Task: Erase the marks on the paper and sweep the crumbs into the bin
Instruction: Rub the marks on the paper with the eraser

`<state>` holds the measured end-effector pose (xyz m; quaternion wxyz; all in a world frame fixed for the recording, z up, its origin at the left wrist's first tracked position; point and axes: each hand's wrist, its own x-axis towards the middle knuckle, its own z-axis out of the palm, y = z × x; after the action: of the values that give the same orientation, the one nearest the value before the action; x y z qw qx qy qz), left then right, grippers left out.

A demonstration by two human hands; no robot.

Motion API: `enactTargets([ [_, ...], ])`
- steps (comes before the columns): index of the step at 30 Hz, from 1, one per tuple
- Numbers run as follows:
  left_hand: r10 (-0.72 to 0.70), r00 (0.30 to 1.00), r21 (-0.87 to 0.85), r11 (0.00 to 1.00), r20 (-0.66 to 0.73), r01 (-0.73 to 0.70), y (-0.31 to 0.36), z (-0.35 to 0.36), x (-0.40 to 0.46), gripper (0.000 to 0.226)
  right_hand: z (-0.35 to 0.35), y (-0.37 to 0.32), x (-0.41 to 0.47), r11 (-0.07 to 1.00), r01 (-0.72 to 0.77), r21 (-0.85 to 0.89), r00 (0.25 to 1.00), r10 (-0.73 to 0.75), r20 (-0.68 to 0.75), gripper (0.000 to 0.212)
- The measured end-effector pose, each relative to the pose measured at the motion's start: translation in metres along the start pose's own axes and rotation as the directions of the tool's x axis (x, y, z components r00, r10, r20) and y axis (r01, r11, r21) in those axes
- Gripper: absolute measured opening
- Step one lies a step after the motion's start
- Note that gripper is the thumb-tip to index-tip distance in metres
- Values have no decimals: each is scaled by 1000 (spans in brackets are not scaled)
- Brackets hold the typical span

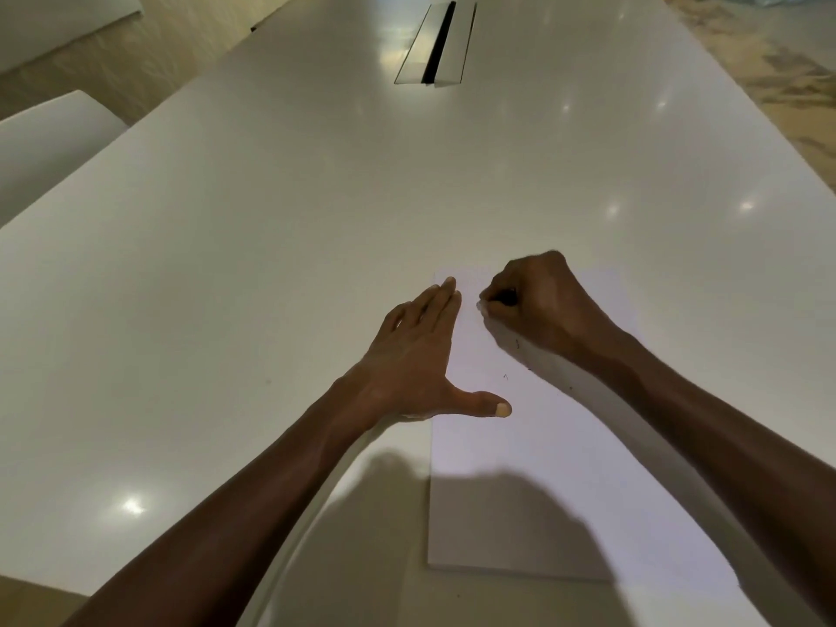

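A white sheet of paper (520,454) lies on the glossy white table (294,228), right of centre and near me. My left hand (416,364) lies flat on the paper's left edge, fingers together, thumb spread onto the sheet. My right hand (538,305) is closed in a fist on the upper part of the paper, gripping a small eraser (483,305) whose pale tip shows at the fingers and touches the sheet. A few tiny dark marks (505,376) show on the paper below that hand. No bin is in view.
A cable slot with open metal flaps (436,47) sits in the table's far middle. White chairs (49,142) stand off the left edge. Patterned floor (778,70) shows past the right edge. The table's near edge shows at the bottom left corner.
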<state>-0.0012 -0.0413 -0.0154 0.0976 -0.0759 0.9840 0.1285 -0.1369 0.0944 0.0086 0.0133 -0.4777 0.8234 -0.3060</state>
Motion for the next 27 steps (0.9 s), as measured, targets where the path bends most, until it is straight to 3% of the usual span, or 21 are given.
enactTargets([
  [6, 7, 1000, 18, 1000, 12, -7, -1, 0, 2, 142, 0, -21, -39, 1000, 26, 6, 991, -27, 132, 15],
  [13, 0, 1000, 24, 1000, 5, 0, -1, 0, 2, 141, 1, -24, -23, 999, 51, 10, 996, -51, 69, 13],
  [19, 13, 1000, 54, 998, 1, -13, 0, -2, 2, 135, 1, -41, -51, 995, 42, 91, 979, -59, 196, 12],
  [27, -22, 999, 26, 999, 39, 21, 3, -3, 1, 142, -14, -4, -19, 998, -19, -54, 998, 23, 64, 14],
])
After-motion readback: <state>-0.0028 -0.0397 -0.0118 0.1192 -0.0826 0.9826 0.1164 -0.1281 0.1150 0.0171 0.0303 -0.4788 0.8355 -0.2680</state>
